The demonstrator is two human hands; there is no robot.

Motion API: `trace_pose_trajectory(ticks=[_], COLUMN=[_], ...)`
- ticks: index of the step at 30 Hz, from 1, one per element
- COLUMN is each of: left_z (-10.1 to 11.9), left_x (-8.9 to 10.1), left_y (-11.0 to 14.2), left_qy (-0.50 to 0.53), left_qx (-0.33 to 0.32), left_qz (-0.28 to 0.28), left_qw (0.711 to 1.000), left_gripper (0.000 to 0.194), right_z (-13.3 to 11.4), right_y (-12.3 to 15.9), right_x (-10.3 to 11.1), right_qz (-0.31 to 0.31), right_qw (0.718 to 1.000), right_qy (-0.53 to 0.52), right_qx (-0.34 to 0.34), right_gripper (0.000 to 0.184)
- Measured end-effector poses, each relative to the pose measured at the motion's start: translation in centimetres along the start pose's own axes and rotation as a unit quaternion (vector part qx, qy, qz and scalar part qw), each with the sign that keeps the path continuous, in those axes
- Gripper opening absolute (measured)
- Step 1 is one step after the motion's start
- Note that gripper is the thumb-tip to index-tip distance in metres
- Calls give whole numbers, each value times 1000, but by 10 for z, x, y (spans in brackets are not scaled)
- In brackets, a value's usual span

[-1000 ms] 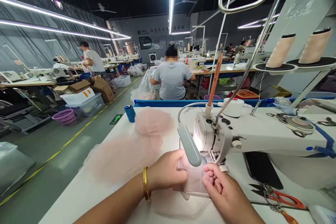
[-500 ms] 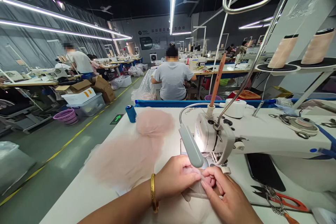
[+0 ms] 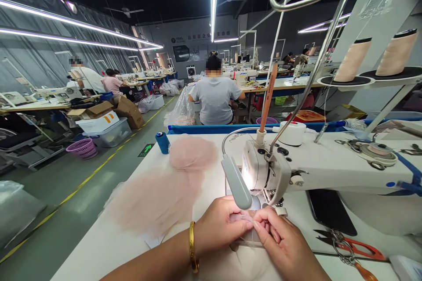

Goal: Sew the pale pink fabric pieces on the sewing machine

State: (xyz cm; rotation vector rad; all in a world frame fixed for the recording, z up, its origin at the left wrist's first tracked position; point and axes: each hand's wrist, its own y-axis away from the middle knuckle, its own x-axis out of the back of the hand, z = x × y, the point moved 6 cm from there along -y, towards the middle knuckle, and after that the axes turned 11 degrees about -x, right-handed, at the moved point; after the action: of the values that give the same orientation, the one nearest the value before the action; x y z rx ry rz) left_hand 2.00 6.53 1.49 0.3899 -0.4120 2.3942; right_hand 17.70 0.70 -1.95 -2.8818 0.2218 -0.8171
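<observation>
Both hands meet just in front of the needle area of a white sewing machine (image 3: 263, 171). My left hand (image 3: 222, 224), with a gold bangle at the wrist, pinches sheer pale pink fabric (image 3: 242, 218) between thumb and fingers. On the same fabric, my right hand (image 3: 278, 232) is closed, its thumb tip close to the left thumb. More of the cloth spreads below the hands towards the front edge. A grey lamp head (image 3: 236, 184) hides part of the left fingertips and the needle. Further left on the table lie sheer pink fabric pieces (image 3: 161, 202).
Right of the hands lie a black phone (image 3: 331, 213) and red-handled thread snips (image 3: 362, 248) with a key ring. A blue thread spool (image 3: 162, 142) stands at the table's far left corner. Thread cones (image 3: 353, 59) stand at the right. A co-worker (image 3: 216, 96) sits ahead.
The view has shifted slightly, so most things sit a little further left. Both hands keep their hold on the fabric, with only slight finger movement.
</observation>
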Motion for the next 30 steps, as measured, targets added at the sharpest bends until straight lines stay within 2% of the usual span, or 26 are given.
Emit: trace_pose_trajectory(ticks=[4, 8, 11, 14, 21, 26, 30], left_z=[-3, -8, -7, -11, -13, -7, -5], left_x=[-2, -10, -15, -16, -15, -10, -7], left_y=[1, 4, 5, 4, 4, 3, -1], left_qy=[20, 93, 118, 122, 114, 71, 61], left_qx=[26, 122, 153, 168, 125, 59, 43], left_qz=[2, -37, -58, -44, -23, 11, 8], left_qw=[999, 987, 979, 977, 985, 996, 997], left_gripper=[13, 34, 23, 20, 28, 18, 18], right_z=[-3, -2, 0, 3, 6, 7, 11], right_y=[1, 2, 2, 2, -1, -2, -4], right_x=[0, -1, -2, -1, -2, -5, -6], right_qz=[2, 7, -2, -3, -2, -11, -13], right_qw=[1000, 1000, 1000, 1000, 1000, 1000, 1000], right_qy=[16, 15, 12, 19, 15, 6, 6], right_qx=[14, 20, 22, 14, -8, -13, -17], right_gripper=[33, 33, 35, 36, 34, 35, 34])
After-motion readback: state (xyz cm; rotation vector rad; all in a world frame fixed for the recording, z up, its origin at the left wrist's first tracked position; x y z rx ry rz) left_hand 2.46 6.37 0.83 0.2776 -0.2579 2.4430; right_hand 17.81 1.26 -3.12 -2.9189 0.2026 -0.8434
